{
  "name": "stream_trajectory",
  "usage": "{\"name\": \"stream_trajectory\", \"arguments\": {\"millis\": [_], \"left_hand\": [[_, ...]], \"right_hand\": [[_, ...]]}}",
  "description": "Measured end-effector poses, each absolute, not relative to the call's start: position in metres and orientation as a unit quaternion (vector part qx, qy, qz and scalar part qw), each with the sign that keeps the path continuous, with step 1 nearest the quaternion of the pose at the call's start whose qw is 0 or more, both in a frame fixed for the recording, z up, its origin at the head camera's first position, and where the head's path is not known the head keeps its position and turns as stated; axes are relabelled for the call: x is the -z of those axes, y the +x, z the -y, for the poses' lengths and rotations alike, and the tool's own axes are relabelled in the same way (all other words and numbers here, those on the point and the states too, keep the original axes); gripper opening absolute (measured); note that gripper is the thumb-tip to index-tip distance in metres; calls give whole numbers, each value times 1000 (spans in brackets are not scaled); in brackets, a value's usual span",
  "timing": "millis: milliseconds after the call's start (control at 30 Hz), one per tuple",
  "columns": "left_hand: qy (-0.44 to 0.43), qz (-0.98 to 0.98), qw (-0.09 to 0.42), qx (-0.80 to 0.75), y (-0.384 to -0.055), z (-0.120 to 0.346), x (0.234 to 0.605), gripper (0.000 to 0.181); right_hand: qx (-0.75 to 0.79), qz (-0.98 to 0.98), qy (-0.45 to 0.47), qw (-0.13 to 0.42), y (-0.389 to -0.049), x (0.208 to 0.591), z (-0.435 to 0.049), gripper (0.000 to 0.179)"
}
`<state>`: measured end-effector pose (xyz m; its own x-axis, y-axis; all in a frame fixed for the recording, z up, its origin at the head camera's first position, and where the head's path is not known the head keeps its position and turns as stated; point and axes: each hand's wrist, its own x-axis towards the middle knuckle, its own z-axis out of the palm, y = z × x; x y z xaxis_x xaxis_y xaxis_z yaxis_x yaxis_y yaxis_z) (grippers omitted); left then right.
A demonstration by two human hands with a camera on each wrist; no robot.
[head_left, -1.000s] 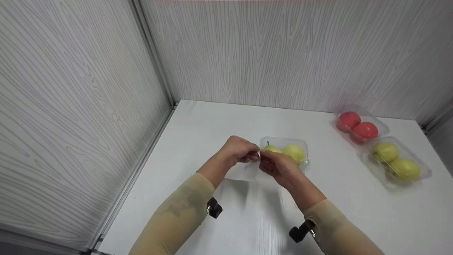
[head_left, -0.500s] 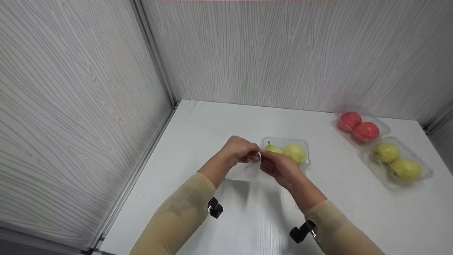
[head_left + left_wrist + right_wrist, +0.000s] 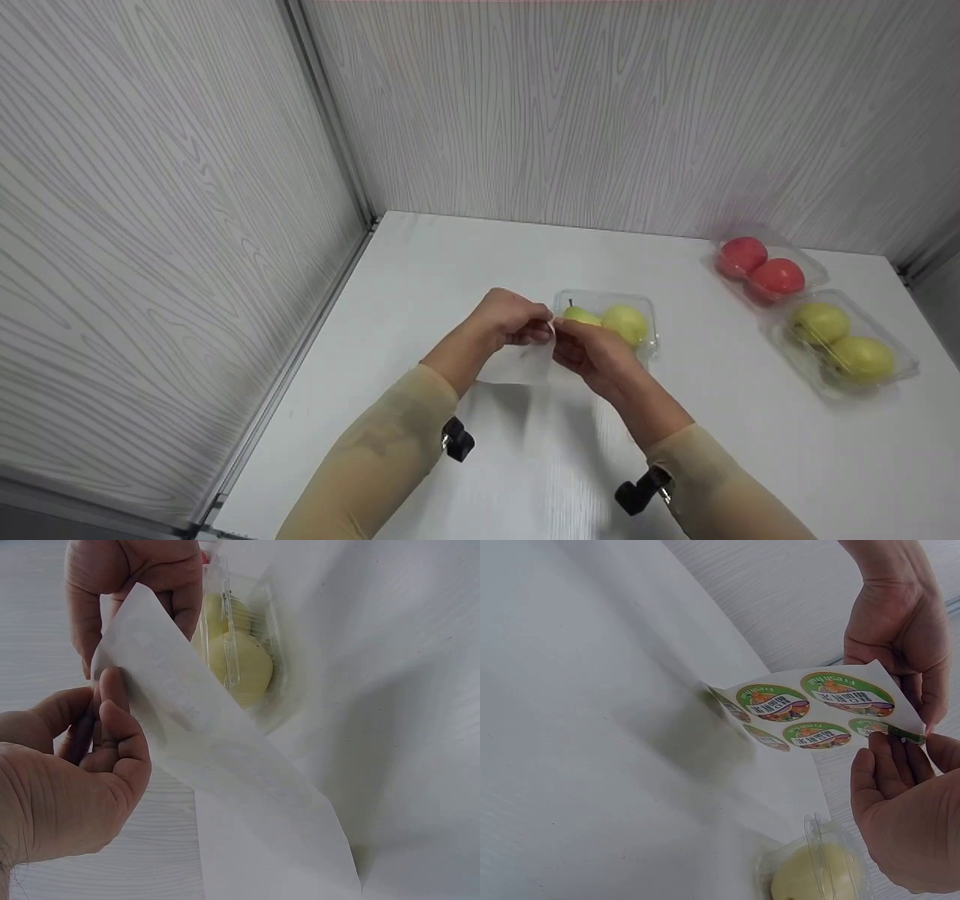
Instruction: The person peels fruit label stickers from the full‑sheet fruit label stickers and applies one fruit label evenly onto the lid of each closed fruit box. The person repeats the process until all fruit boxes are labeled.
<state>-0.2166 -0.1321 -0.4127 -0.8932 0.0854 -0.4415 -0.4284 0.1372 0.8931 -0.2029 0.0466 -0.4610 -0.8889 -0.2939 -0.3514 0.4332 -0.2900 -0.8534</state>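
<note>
A white sheet of stickers [image 3: 810, 705] is held up above the table, its oval green and orange labels facing the right wrist camera and its plain back facing the left one. My left hand [image 3: 514, 315] pinches the sheet by its upper edge. At the same corner, the thumb and fingers of my right hand [image 3: 596, 349] pinch the sheet's edge, where a green label [image 3: 904, 733] bends over. Fingertips of both hands nearly meet there. Just behind the hands stands a clear plastic box [image 3: 651, 330] with two yellow-green pears [image 3: 624, 324], one partly hidden by the right hand.
On the right of the white table [image 3: 450, 255] lies another clear box [image 3: 900, 367] with two yellow-green pears [image 3: 861, 358]. Beyond it, near the back wall, is a clear box [image 3: 814, 266] holding two red round fruits [image 3: 777, 279]. Wood-patterned panels [image 3: 187, 225] enclose the left and back.
Both hands stay in nearly the same place on the sticker sheet. The sheet's edge between the fingertips shows slightly more bent.
</note>
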Motion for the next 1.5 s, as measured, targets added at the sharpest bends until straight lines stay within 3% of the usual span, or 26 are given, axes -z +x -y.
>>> {"name": "stream_trajectory", "arguments": {"millis": [1133, 1500], "left_hand": [[-126, -716, 213, -653, -218, 144, 395, 12], [-125, -722, 209, -647, -219, 159, 383, 14]], "right_hand": [[820, -527, 99, 198, -201, 454, -48, 11], [830, -516, 94, 189, -202, 452, -56, 28]]}}
